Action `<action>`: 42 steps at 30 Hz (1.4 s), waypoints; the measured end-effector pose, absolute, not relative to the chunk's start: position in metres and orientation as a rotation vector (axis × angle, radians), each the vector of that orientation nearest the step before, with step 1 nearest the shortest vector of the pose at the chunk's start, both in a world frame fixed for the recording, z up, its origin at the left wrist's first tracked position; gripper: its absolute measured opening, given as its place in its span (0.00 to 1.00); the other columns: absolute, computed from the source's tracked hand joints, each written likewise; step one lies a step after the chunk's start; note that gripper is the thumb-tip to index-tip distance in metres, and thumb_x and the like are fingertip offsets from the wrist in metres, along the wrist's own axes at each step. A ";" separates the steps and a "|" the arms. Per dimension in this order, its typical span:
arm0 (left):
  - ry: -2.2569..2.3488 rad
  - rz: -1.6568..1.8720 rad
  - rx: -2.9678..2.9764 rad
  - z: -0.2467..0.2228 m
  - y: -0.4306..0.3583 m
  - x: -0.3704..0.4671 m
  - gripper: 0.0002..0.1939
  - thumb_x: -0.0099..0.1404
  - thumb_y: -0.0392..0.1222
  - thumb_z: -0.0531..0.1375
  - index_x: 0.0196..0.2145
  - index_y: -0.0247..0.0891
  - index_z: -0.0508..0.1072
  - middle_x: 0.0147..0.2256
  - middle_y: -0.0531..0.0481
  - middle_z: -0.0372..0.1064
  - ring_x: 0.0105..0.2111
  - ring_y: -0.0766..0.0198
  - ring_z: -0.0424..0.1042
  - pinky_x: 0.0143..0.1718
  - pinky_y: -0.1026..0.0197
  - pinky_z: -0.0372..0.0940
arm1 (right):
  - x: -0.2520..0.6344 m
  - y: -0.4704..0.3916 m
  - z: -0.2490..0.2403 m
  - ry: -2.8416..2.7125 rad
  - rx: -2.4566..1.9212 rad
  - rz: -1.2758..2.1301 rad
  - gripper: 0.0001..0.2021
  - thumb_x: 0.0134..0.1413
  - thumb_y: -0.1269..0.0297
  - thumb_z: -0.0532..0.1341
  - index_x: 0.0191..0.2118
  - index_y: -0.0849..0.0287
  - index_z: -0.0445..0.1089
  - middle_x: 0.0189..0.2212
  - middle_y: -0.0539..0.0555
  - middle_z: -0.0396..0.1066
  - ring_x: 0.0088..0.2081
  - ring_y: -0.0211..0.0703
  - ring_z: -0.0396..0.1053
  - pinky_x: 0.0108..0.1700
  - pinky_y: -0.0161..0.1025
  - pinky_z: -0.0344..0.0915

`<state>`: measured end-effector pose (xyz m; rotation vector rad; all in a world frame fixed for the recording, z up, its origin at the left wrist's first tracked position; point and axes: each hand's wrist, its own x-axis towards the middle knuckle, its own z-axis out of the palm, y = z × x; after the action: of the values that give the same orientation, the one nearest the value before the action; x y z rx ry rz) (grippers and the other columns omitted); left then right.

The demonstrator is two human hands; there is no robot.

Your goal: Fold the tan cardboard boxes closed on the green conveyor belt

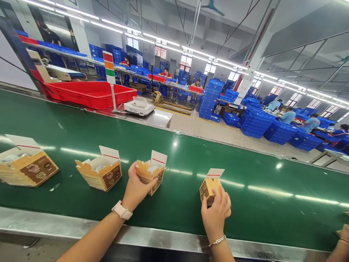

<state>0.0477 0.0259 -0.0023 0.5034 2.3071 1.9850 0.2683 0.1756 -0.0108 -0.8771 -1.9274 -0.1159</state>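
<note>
My left hand (139, 187) grips an open yellow and brown box (159, 178) on the green belt, thumb on its front and fingers at its left side. Its white flap with a red strip stands up. My right hand (216, 207) is around a smaller-looking box (209, 186), whose yellow top is folded in and white flap stands up. To the left, two more boxes, the nearer one (110, 174) and the far-left one (38, 169), stand open with something pale inside.
The green belt (174, 145) runs across, with a metal edge (152, 236) nearest me. Beyond it are a red tray (92, 95), a scale (139, 107) and a signal light (109, 67). Another person's hand (344, 233) shows at the right edge. Blue crates (256, 122) stand behind.
</note>
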 end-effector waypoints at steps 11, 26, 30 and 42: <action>2.213 2.098 1.337 -0.027 0.030 0.141 0.31 0.60 0.52 0.65 0.55 0.40 0.59 0.52 0.40 0.64 0.50 0.53 0.69 0.47 0.53 0.70 | 0.256 0.136 -0.006 -2.499 -0.208 0.488 0.36 0.56 0.51 0.62 0.66 0.54 0.50 0.64 0.60 0.56 0.62 0.63 0.51 0.58 0.59 0.55; 2.071 1.804 1.331 -0.002 0.057 0.118 0.14 0.63 0.52 0.55 0.37 0.38 0.67 0.37 0.45 0.69 0.39 0.54 0.71 0.43 0.50 0.66 | 0.232 0.142 -0.010 -1.770 -0.710 1.193 0.15 0.51 0.52 0.62 0.39 0.57 0.70 0.44 0.58 0.69 0.47 0.49 0.66 0.47 0.45 0.67; 1.670 1.717 0.728 0.010 0.070 0.119 0.33 0.47 0.44 0.64 0.50 0.38 0.58 0.47 0.42 0.65 0.45 0.54 0.70 0.50 0.50 0.65 | 0.231 0.148 -0.005 -1.329 -0.936 1.745 0.24 0.35 0.59 0.67 0.43 0.57 0.64 0.40 0.56 0.71 0.42 0.49 0.71 0.41 0.42 0.71; 1.388 1.403 0.590 0.014 0.099 0.128 0.24 0.49 0.37 0.63 0.44 0.34 0.63 0.39 0.43 0.70 0.42 0.53 0.72 0.43 0.55 0.67 | 0.244 0.183 0.029 -1.349 -1.047 2.129 0.23 0.21 0.69 0.64 0.34 0.62 0.67 0.32 0.54 0.74 0.33 0.45 0.72 0.37 0.37 0.67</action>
<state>0.1278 0.0989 0.0137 0.5896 1.3876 1.4026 0.2441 0.1831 0.0294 -1.0467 -1.3492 2.1291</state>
